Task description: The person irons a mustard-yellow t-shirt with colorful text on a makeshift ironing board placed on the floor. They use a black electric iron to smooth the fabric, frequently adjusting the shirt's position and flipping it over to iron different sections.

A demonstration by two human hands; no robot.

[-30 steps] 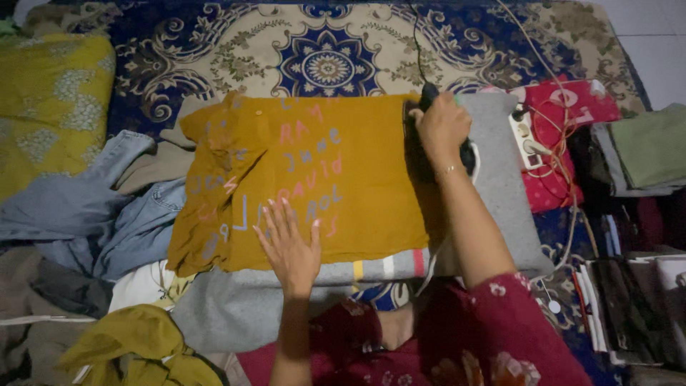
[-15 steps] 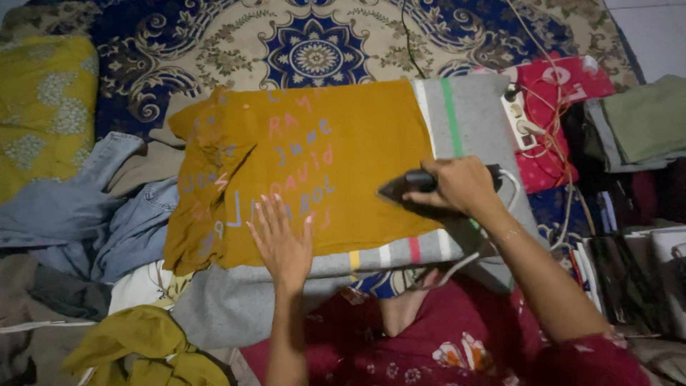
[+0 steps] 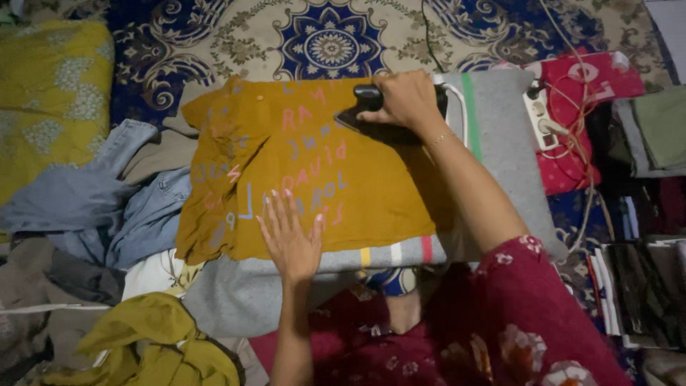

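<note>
The person's right hand [image 3: 406,100] is gripping the handle of a black iron [image 3: 379,118], fingers clamped round it, and the iron is resting on the far edge of a mustard cloth with coloured letters [image 3: 300,171]. That cloth is lying flat over a grey striped blanket [image 3: 500,150] on the patterned rug [image 3: 236,43]. The left hand [image 3: 289,239] is pressing down on the cloth's near edge, palm flat and fingers spread apart, with a heap of denim [image 3: 107,207] lying just beside.
</note>
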